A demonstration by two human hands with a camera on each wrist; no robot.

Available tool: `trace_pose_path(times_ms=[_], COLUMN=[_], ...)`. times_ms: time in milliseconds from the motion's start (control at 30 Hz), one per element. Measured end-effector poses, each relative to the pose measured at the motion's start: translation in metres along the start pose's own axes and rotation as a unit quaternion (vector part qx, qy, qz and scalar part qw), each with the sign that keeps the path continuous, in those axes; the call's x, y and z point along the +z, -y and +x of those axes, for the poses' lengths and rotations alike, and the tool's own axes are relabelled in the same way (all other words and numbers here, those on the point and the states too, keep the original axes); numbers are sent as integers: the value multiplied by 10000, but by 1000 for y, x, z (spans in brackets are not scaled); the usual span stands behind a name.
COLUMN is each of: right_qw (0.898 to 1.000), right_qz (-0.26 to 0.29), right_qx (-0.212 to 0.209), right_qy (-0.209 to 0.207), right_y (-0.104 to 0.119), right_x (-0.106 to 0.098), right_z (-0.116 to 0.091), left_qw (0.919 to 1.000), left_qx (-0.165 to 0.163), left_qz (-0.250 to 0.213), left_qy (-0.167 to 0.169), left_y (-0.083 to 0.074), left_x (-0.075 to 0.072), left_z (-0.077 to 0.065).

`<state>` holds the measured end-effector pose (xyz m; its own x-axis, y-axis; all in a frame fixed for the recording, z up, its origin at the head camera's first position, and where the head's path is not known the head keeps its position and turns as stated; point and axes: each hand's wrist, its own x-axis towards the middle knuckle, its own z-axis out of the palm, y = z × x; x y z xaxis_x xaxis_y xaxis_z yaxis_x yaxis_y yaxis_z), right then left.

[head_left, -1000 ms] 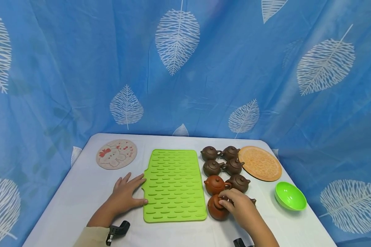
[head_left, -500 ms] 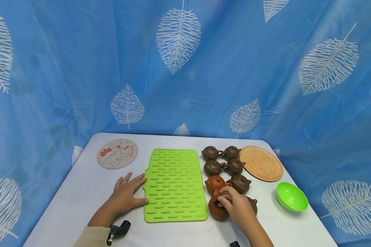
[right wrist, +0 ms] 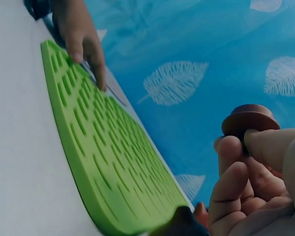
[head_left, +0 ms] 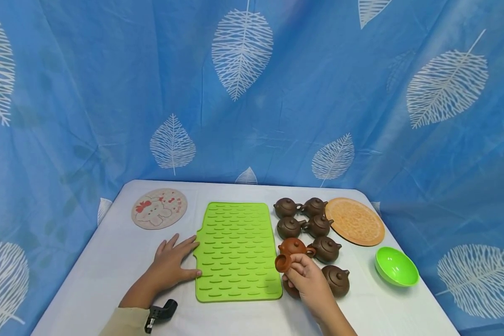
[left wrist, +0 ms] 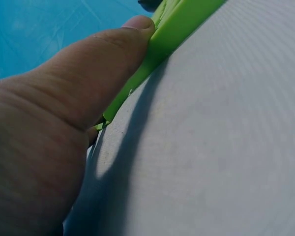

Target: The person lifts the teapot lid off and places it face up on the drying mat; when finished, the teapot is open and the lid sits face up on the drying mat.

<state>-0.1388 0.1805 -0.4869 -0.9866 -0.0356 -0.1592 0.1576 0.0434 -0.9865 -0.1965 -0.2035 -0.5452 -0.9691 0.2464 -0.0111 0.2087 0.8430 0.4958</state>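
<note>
My right hand [head_left: 312,285] pinches a small reddish-brown teapot lid [head_left: 283,263] between thumb and fingers, its hollow underside turned up in the head view. The right wrist view shows this lid [right wrist: 250,119] side-on above the fingertips. Below the hand sits the teapot [head_left: 291,290], mostly hidden by it. A second reddish teapot [head_left: 293,246] with its lid on stands just behind. My left hand [head_left: 171,265] lies with fingers spread at the left edge of a green ridged mat [head_left: 237,252]. The thumb [left wrist: 113,54] touches the mat's edge in the left wrist view.
Several dark brown lidded teapots stand right of the mat, among them a near one [head_left: 337,281] beside my right hand. Farther right are a round orange mat [head_left: 354,221] and a green bowl [head_left: 396,267]. A round rabbit-print mat [head_left: 159,209] lies at the back left.
My right hand has lifted the lid off the near reddish teapot, moved it slightly left and tipped it so the underside shows. My left hand has stayed in place.
</note>
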Motion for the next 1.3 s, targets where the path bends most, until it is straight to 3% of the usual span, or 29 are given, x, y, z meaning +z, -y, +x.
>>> trace_pose_path(times_ms=[200,667,967,1300], right_qw=[9991,9824,9767,9785], right_qz=[276,843,880,364], right_qx=[167,116,451,586], right_qy=[263,1663,1904,1943], right_y=[0,-5,-11,-19], right_x=[13,46,73,97], right_z=[1,13,26,36], left_qw=[10000,10000,10000,10000], left_qx=[8,11,19,39], left_qz=[25,-32,-13,-8], left_qy=[-37,-58,-57,-47], left_y=[1,1,2,1], left_x=[-1,-1,-1,0], left_z=[1,0,2,0])
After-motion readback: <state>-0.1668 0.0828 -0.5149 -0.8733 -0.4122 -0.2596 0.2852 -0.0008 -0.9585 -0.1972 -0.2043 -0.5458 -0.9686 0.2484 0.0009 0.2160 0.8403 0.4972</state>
